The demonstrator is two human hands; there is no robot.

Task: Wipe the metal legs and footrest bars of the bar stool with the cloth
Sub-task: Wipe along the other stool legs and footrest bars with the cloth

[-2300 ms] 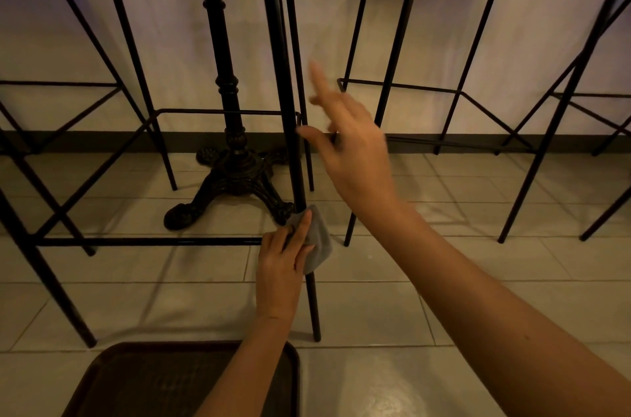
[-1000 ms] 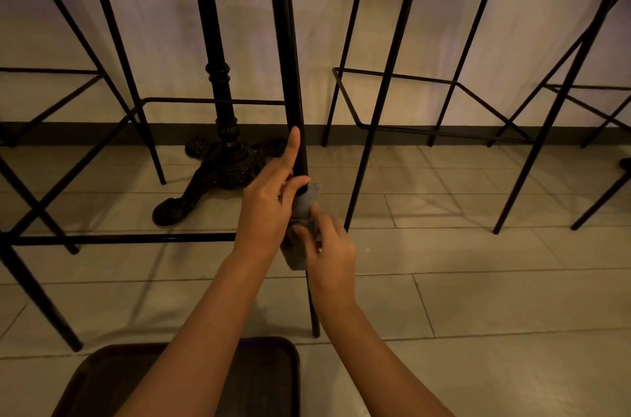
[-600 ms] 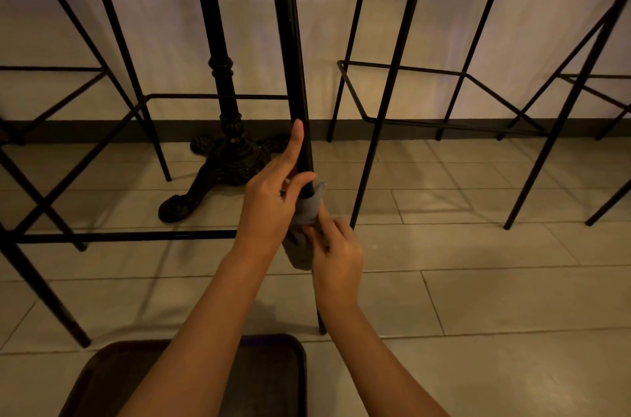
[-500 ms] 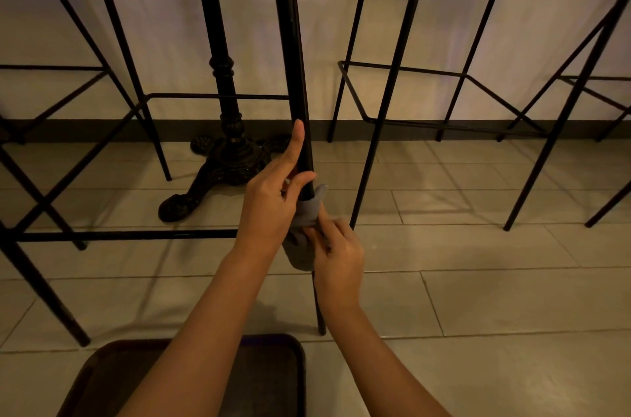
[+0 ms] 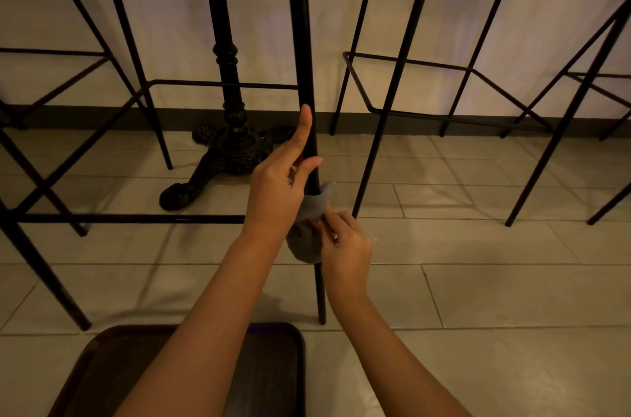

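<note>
A black metal stool leg (image 5: 300, 40) runs down the middle of the view to the tiled floor. A grey cloth (image 5: 312, 211) is wrapped around it low down, where the footrest bar (image 5: 129, 219) meets it. My left hand (image 5: 278, 187) holds the cloth against the leg, with the index finger stretched up along the metal and the thumb across the front. My right hand (image 5: 345, 245) pinches the cloth's lower part from the right side of the leg.
An ornate black table base (image 5: 225, 146) stands behind the leg. Other thin-legged stools stand to the left (image 5: 112, 23) and right (image 5: 399, 75). A dark brown tray (image 5: 112, 372) lies on the floor at the bottom left, under my left forearm.
My right hand dropped from the upper leg to join the left at the cloth. Over the last second both hands hold nearly still; the cloth is bunched slightly tighter.
</note>
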